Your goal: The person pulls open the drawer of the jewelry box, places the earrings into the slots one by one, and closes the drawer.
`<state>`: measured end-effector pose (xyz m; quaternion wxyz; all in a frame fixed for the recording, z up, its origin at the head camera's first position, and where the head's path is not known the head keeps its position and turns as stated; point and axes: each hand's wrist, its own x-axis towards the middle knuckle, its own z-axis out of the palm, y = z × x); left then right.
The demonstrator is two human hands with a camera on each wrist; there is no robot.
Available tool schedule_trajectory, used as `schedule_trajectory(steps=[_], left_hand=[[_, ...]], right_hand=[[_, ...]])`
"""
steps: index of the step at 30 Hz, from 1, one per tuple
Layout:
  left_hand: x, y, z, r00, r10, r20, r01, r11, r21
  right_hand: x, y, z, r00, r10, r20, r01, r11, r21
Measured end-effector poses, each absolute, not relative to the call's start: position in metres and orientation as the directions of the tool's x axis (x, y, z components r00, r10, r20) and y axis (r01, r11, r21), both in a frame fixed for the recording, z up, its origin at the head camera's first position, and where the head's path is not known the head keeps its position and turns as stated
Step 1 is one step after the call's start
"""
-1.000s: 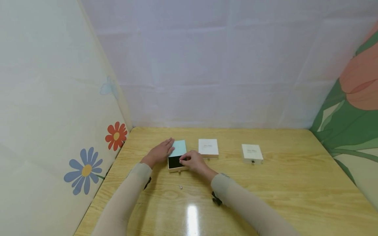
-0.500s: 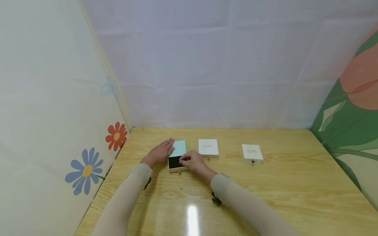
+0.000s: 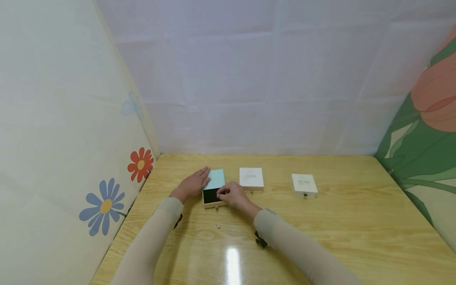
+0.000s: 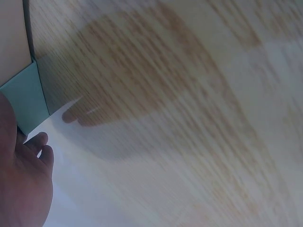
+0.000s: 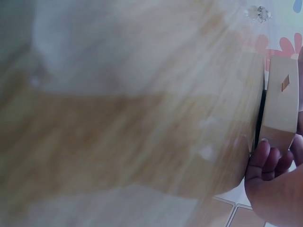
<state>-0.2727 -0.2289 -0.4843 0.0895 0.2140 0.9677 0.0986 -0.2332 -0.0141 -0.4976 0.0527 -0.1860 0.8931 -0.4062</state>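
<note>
In the head view a mint-green slide box [image 3: 215,179] has its drawer [image 3: 215,205], lined in black, pulled out toward the person. My left hand [image 3: 192,184] rests along the box's left side with fingers extended. At the drawer's right edge my right hand [image 3: 236,195] bends its thumb and forefinger together over the black lining. The fingertips pinch something tiny and pale, too small to make out. Nearer the person lies a small silver earring-like piece [image 3: 218,226], which glitters in the right wrist view as a clear-stoned thing [image 5: 259,14].
A white box with a pinkish front [image 3: 251,179] stands just right of the mint one. Farther right is another white box [image 3: 304,185] with a dark pull tab. The wooden table [image 3: 342,229] ends at a pale cloth backdrop [image 3: 263,79].
Almost nothing differs. Both hands, the boxes and the small silver piece stay where they were; the right fingertips shift very slightly at most.
</note>
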Motion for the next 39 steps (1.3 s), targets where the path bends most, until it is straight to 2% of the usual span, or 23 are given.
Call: schedule_trajectory(steps=[11,23,39], left_hand=[[-0.271,-0.228,-0.483,-0.892,0.435,-0.124,0.4,0.887,0.229],[-0.272,-0.229,-0.485,-0.891,0.438,-0.119,0.407,0.887,0.219],[-0.274,-0.23,-0.487,-0.893,0.433,-0.124,0.399,0.888,0.227]], right_hand=[[-0.232,-0.016,-0.498,-0.928,-0.373,0.022,-0.268,0.623,-0.735],[-0.233,-0.016,-0.496,-0.937,-0.347,-0.026,-0.2,0.598,-0.777],[-0.23,-0.019,-0.488,-0.94,-0.329,-0.089,-0.15,0.635,-0.758]])
